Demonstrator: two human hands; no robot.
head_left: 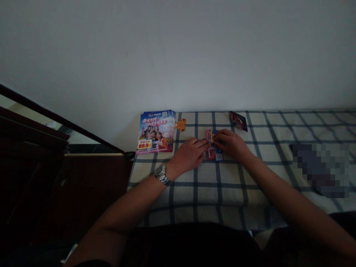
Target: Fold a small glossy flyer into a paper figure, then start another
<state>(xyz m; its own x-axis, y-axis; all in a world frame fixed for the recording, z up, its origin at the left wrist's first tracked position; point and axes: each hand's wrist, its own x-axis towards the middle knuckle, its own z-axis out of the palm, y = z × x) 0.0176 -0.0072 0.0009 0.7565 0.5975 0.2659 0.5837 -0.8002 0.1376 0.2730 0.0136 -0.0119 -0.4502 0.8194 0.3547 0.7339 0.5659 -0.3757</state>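
A small, narrow folded leaflet (211, 152) in pink, red and blue lies on the checked cloth. My left hand (190, 154), with a metal watch (163, 174) on its wrist, rests stretched fingers on the leaflet's left side. From the right, my right hand (230, 144) bends its fingers and pinches at the leaflet's upper right edge; its fingertips cover part of the print. A stack of printed flyers (154, 129) with a "89.9" price label lies to the left. Another folded leaflet (238, 121), dark and tilted, lies beyond my right hand.
The checked cloth (180, 193) covers the surface up to the pale wall (178, 55). An orange bear-shaped figure (181, 125) is beside the flyers. A pixelated dark flat object (319, 170) lies at right. Dark wooden furniture (30, 141) stands at left.
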